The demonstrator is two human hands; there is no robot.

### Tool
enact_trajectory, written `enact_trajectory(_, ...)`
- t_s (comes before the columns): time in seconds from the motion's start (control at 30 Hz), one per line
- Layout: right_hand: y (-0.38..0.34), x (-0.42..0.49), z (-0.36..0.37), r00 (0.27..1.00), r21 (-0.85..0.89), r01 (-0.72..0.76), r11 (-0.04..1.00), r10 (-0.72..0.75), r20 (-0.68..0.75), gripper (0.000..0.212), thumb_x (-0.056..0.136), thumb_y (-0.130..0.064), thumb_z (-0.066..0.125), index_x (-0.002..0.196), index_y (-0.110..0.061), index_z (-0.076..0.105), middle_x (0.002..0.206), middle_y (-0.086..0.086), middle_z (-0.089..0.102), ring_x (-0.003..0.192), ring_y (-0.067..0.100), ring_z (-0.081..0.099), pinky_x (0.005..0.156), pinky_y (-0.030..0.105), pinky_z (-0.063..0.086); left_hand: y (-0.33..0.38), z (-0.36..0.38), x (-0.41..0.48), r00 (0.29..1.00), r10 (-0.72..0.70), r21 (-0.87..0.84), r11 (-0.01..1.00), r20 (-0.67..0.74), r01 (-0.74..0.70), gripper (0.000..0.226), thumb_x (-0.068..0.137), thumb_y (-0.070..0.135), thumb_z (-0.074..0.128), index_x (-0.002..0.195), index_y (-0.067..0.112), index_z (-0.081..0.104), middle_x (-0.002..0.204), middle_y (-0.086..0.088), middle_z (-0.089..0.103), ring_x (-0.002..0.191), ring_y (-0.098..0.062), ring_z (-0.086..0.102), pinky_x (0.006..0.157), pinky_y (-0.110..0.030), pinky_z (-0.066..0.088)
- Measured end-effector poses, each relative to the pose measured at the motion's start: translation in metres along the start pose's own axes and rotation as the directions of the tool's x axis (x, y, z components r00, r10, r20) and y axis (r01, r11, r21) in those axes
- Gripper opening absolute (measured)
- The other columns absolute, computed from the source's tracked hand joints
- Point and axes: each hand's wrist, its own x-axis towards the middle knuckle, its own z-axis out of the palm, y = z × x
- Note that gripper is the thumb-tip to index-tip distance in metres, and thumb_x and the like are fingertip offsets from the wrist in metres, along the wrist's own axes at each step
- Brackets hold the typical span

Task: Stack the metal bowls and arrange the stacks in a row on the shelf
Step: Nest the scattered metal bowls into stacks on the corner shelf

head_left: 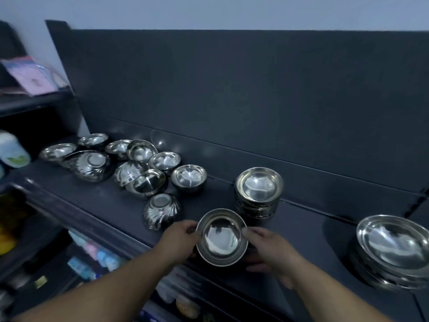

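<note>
Behind the held bowl [221, 238] stands a stack [258, 194].

The held bowl [221, 237] is hovering over the front edge of the shelf [308, 240], with the left hand [180, 238] gripping its left side and the right hand [270, 248] its right. Just behind it, a stack of bowls [258, 194] is standing. Well apart to the right, a stack of wider bowls [394, 249] is resting. To the left, loose bowls [139, 163] are lying scattered toward the back panel [232, 89], and an upturned bowl [161, 211] is lying between them and the left hand.
</note>
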Motion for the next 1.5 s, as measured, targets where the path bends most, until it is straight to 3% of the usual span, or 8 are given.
enact_trajectory(0.2, -0.002, 0.017, 0.03, 0.998, -0.052, 0.07, 0.996, -0.07, 0.004, 0.024, 0.09, -0.018, 0.064, 0.111, -0.027, 0.057, 0.09, 0.006, 0.072, 0.065, 0.019, 0.069, 0.061, 0.031, 0.057, -0.005, -0.021, -0.002, 0.993, 0.017, 0.052, 0.999, -0.113, -0.011, 0.021, 0.091, 0.024, 0.063, 0.11, 0.016, 0.066, 0.096, -0.003, 0.073, 0.072, -0.013, 0.066, 0.059, -0.023, 0.055)
enact_trajectory(0.3, -0.001, 0.022, 0.037, 0.997, -0.029, 0.076, 0.997, -0.077, -0.023, 0.029, 0.092, -0.015, 0.061, 0.119, -0.022, 0.056, 0.096, 0.01, 0.073, 0.065, 0.02, 0.072, 0.058, 0.03, 0.057, -0.006, -0.036, 0.002, 0.955, 0.187, 0.303, 0.946, -0.23, -0.112, 0.029, 0.089, 0.019, 0.063, 0.118, 0.016, 0.065, 0.109, -0.002, 0.071, 0.091, -0.012, 0.066, 0.083, -0.023, 0.05)
enact_trajectory(0.43, -0.001, 0.027, 0.044, 0.995, 0.004, 0.054, 0.999, -0.053, -0.081, 0.033, 0.093, -0.015, 0.059, 0.125, -0.019, 0.053, 0.108, 0.013, 0.069, 0.071, 0.027, 0.074, 0.057, 0.03, 0.057, -0.005, -0.062, 0.015, 0.878, 0.355, 0.427, 0.882, -0.322, -0.2, 0.046, 0.083, 0.019, 0.07, 0.127, 0.014, 0.057, 0.123, -0.005, 0.057, 0.109, -0.017, 0.056, 0.092, -0.019, 0.037)
enact_trajectory(0.77, -0.009, 0.024, 0.069, 0.956, 0.051, -0.02, 0.999, 0.034, -0.293, 0.017, 0.09, -0.01, 0.056, 0.106, -0.01, 0.061, 0.078, 0.013, 0.071, 0.058, 0.024, 0.063, 0.046, 0.026, 0.049, -0.037, -0.096, 0.061, 0.954, 0.299, 0.628, 0.737, 0.033, -0.252, 0.099, 0.061, 0.052, 0.081, 0.143, 0.025, 0.033, 0.153, -0.004, 0.021, 0.141, -0.025, 0.024, 0.116, -0.031, 0.024)
enact_trajectory(0.93, -0.015, 0.014, 0.08, 0.817, -0.294, -0.038, 0.955, -0.14, -0.559, 0.037, 0.085, -0.026, 0.067, 0.121, -0.018, 0.061, 0.114, -0.002, 0.07, 0.105, 0.019, 0.065, 0.09, 0.03, 0.049, -0.053, -0.096, 0.069, 0.903, 0.402, 0.591, 0.695, 0.152, -0.409, 0.104, 0.057, 0.052, 0.082, 0.142, 0.028, 0.027, 0.151, -0.002, 0.013, 0.136, -0.024, 0.029, 0.113, -0.033, 0.031)
enact_trajectory(1.03, -0.021, 0.005, 0.097, 0.758, -0.399, -0.01, 0.917, -0.254, -0.601, 0.036, 0.087, -0.029, 0.066, 0.122, -0.021, 0.061, 0.117, -0.004, 0.068, 0.108, 0.016, 0.063, 0.089, 0.024, 0.043, -0.06, -0.101, 0.075, 0.885, 0.399, 0.596, 0.66, 0.239, -0.458, 0.105, 0.068, 0.054, 0.075, 0.148, 0.028, 0.013, 0.158, -0.003, -0.001, 0.144, -0.025, 0.017, 0.116, -0.035, 0.027)
enact_trajectory(1.3, -0.028, 0.008, 0.144, 0.764, -0.742, 0.011, 0.67, -0.485, -0.425, 0.05, 0.083, -0.029, 0.07, 0.131, -0.029, 0.057, 0.143, -0.008, 0.049, 0.133, 0.011, 0.043, 0.109, 0.017, 0.027, -0.056, -0.121, 0.076, 0.841, 0.439, 0.544, 0.643, 0.316, -0.54, 0.102, 0.069, 0.058, 0.072, 0.148, 0.033, 0.014, 0.157, 0.0, 0.008, 0.141, -0.021, 0.022, 0.112, -0.03, 0.031)
enact_trajectory(1.5, -0.037, 0.014, 0.154, 0.755, -0.711, 0.228, 0.666, -0.581, -0.302, 0.053, 0.081, -0.022, 0.073, 0.129, -0.035, 0.057, 0.134, -0.011, 0.055, 0.125, 0.005, 0.049, 0.109, 0.02, 0.034, -0.035, -0.149, 0.058, 0.833, 0.469, 0.404, 0.729, 0.294, -0.553, 0.102, 0.061, 0.062, 0.074, 0.145, 0.035, 0.022, 0.142, 0.016, 0.031, 0.127, -0.008, 0.041, 0.103, -0.027, 0.041)
